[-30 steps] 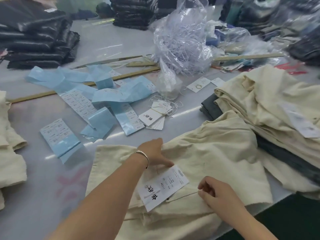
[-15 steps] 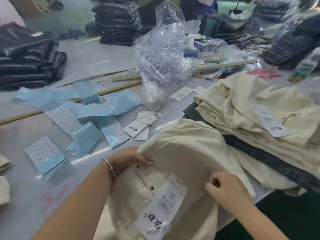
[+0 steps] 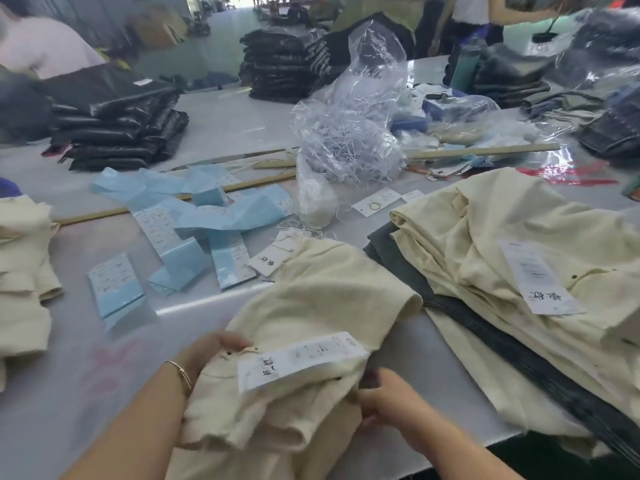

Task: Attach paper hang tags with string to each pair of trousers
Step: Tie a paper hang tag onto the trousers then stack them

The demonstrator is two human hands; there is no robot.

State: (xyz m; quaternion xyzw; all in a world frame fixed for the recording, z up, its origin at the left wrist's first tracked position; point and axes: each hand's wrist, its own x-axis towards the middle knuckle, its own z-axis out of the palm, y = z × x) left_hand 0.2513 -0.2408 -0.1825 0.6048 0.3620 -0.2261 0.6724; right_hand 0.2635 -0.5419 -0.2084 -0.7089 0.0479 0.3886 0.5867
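Both hands grip the cream trousers [image 3: 311, 306] near the table's front edge: the left hand [image 3: 211, 355] at the waistband, the right hand [image 3: 384, 400] seemingly pinching a fold; the hang tag [image 3: 301, 362] lies on top; lift evenly so its string doesn't snag.

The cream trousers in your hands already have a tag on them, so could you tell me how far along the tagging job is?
Done: the pile on the right carries a hang tag on top. In hand: the left hand and right hand grip the cream trousers, which already bear a white tag. Left: loose tags wait on the table, and untagged-looking cream garments lie at the left.
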